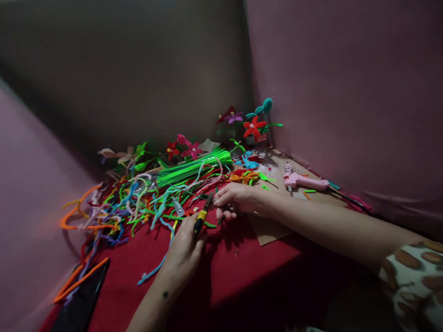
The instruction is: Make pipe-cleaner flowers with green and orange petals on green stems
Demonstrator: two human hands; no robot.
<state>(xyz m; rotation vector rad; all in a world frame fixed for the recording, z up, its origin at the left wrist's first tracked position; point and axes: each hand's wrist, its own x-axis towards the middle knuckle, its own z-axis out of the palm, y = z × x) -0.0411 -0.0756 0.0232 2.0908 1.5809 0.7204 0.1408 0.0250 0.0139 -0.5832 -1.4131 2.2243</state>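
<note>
A pair of yellow-and-black pliers (200, 223) is gripped in the left hand (185, 240), with the fingers wrapped around the handles and the metal nose pointed up and away toward the right hand (235, 199). A thin dark wire (187, 190) is pinched between the thumb and forefinger of the right hand, just beside the nose of the pliers; whether it is also clamped by the pliers cannot be told. The remaining right fingers are curled in. The wire is held above the red cloth (138, 299), its free length extended to the left, in front of a bundle of green pipe cleaners (194, 167).

The left part of the cloth is covered by a tangle of multicoloured pipe cleaners (133, 203), from which a light blue pipe cleaner (157, 267) is trailed toward the near side. At the near left, a flat black object (81, 297) is partly crossed by an orange pipe cleaner (90, 273). Behind the bundle, a dark pink flower (192, 150) is seen, and farther right a red flower (254, 127) is raised near the corner of the walls. On the right, a pink glue gun (306, 181) is laid on brown cardboard (320, 198), beyond the right forearm.
</note>
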